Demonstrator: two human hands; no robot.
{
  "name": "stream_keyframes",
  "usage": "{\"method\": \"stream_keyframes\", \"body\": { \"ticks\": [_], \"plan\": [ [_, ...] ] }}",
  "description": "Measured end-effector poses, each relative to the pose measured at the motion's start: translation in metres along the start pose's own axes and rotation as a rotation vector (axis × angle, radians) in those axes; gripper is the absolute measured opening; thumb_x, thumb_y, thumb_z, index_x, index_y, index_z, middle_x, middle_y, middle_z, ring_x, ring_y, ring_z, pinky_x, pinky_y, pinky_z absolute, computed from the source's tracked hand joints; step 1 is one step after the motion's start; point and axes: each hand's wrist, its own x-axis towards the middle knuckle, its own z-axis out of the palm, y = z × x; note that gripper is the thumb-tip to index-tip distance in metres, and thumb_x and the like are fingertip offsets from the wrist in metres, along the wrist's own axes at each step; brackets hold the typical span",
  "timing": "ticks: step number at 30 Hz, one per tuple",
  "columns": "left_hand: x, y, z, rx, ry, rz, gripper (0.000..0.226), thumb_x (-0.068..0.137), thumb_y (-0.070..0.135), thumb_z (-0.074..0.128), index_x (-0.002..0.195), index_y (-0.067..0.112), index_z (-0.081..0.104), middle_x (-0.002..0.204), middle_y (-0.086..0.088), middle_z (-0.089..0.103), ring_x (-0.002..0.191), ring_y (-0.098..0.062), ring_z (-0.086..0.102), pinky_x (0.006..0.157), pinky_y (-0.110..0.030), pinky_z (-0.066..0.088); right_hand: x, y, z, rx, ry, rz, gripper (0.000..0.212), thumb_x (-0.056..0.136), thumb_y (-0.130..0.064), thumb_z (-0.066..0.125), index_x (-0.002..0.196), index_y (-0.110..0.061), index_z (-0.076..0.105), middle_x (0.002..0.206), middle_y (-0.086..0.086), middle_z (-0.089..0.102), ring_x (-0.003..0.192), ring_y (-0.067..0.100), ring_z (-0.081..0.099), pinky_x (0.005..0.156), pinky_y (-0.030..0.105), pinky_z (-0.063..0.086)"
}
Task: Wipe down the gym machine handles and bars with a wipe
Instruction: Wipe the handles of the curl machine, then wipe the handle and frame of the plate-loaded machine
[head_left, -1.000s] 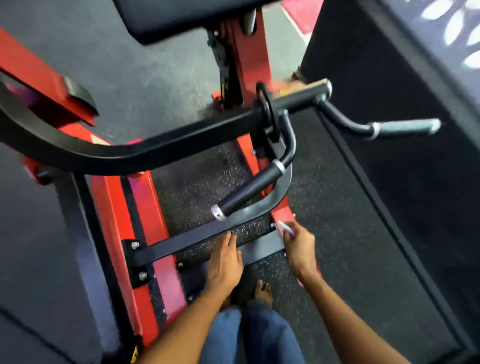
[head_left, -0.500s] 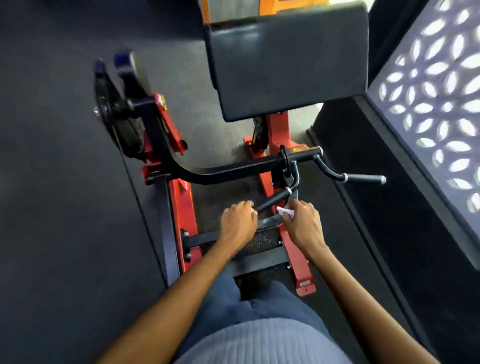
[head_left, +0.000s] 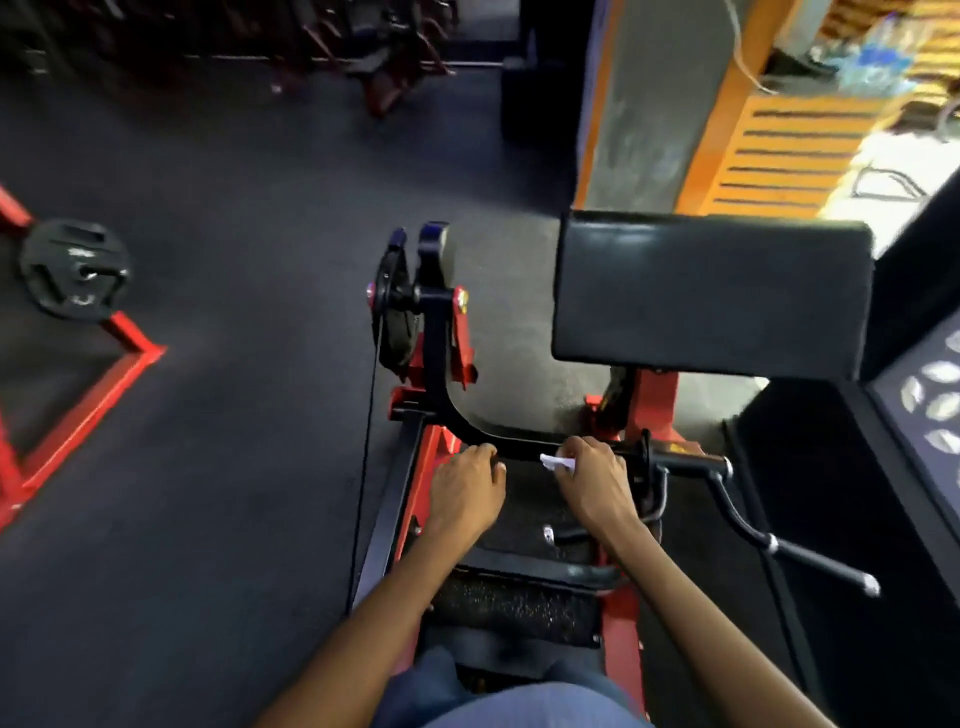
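Observation:
A red and black gym machine stands in front of me. Its black curved bar (head_left: 524, 445) runs from a weight plate (head_left: 393, 322) on the left to a short stub on the right. My left hand (head_left: 465, 488) rests on the bar with fingers curled over it. My right hand (head_left: 597, 480) pinches a small white wipe (head_left: 557, 462) and holds it against the same bar, a little to the right. An angled black handle (head_left: 795, 551) with a metal tip sticks out at the right. A second, shorter handle (head_left: 563, 535) hangs below my right wrist, mostly hidden.
A black padded rest (head_left: 711, 291) stands above the bar. A red frame (head_left: 78, 410) with a black weight plate (head_left: 72, 267) lies on the dark floor at left. A dark patterned partition (head_left: 914, 415) runs close along the right. More machines stand far back.
Both hands have risen from the low cross brace and lower handle up to the black curved bar. My view has lifted and pulled back, showing more of the room.

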Motion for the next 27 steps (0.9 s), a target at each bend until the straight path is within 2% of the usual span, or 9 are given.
{"method": "stream_keyframes", "body": {
  "ticks": [3, 8, 11, 13, 15, 18, 27],
  "plan": [
    [-0.014, 0.004, -0.008, -0.035, 0.084, -0.159, 0.029, 0.099, 0.029, 0.045, 0.121, 0.016, 0.058, 0.121, -0.004, 0.064, 0.108, -0.028, 0.061, 0.087, -0.037, 0.044, 0.012, -0.006, -0.005, -0.003, -0.118, -0.137, 0.012, 0.085, -0.016, 0.053, 0.091, -0.01, 0.061, 0.1, 0.011, 0.063, 0.1, 0.034, 0.056, 0.079, 0.036, 0.037],
    [-0.069, 0.007, -0.015, -0.088, 0.192, -0.454, 0.031, 0.099, 0.029, 0.046, 0.125, 0.019, 0.058, 0.124, -0.002, 0.063, 0.109, -0.028, 0.062, 0.091, -0.038, 0.047, 0.005, -0.028, -0.009, 0.007, -0.297, -0.387, 0.016, 0.086, -0.017, 0.054, 0.094, -0.006, 0.061, 0.101, 0.013, 0.063, 0.1, 0.034, 0.056, 0.082, 0.037, 0.039],
    [-0.112, 0.004, -0.017, -0.099, 0.253, -0.593, 0.032, 0.098, 0.03, 0.046, 0.126, 0.021, 0.059, 0.128, -0.001, 0.063, 0.114, -0.028, 0.06, 0.095, -0.038, 0.047, -0.015, -0.049, -0.001, 0.039, -0.4, -0.506, 0.007, 0.085, -0.016, 0.057, 0.081, -0.01, 0.057, 0.097, 0.014, 0.064, 0.096, 0.034, 0.057, 0.077, 0.036, 0.039],
    [-0.144, -0.001, -0.021, -0.118, 0.305, -0.705, 0.032, 0.098, 0.03, 0.047, 0.127, 0.021, 0.059, 0.129, -0.002, 0.062, 0.115, -0.029, 0.059, 0.096, -0.037, 0.046, -0.036, -0.068, 0.007, 0.053, -0.478, -0.606, 0.015, 0.084, -0.013, 0.057, 0.071, -0.017, 0.05, 0.093, 0.016, 0.065, 0.092, 0.036, 0.059, 0.072, 0.037, 0.041],
    [-0.177, -0.009, -0.026, -0.121, 0.359, -0.798, 0.033, 0.097, 0.029, 0.048, 0.127, 0.021, 0.06, 0.129, -0.003, 0.063, 0.115, -0.028, 0.06, 0.096, -0.035, 0.045, -0.058, -0.087, 0.018, 0.078, -0.539, -0.696, 0.004, 0.083, -0.014, 0.058, 0.079, -0.012, 0.057, 0.094, 0.015, 0.065, 0.093, 0.034, 0.06, 0.072, 0.037, 0.042],
    [-0.232, -0.026, -0.034, -0.121, 0.411, -0.952, 0.033, 0.098, 0.029, 0.045, 0.128, 0.021, 0.058, 0.13, -0.002, 0.062, 0.115, -0.026, 0.059, 0.096, -0.034, 0.045, -0.1, -0.122, 0.035, 0.056, -0.618, -0.838, 0.01, 0.085, -0.018, 0.058, 0.091, -0.012, 0.062, 0.099, 0.011, 0.065, 0.099, 0.031, 0.06, 0.077, 0.036, 0.043],
    [-0.393, -0.091, -0.051, -0.16, 0.541, -1.329, 0.038, 0.101, 0.032, 0.041, 0.136, 0.022, 0.05, 0.137, 0.0, 0.056, 0.121, -0.024, 0.055, 0.098, -0.032, 0.039, -0.236, -0.233, 0.083, 0.047, -0.803, -1.1, 0.008, 0.084, -0.015, 0.055, 0.087, -0.017, 0.062, 0.098, 0.007, 0.064, 0.096, 0.03, 0.059, 0.078, 0.035, 0.043]
  ]
}}
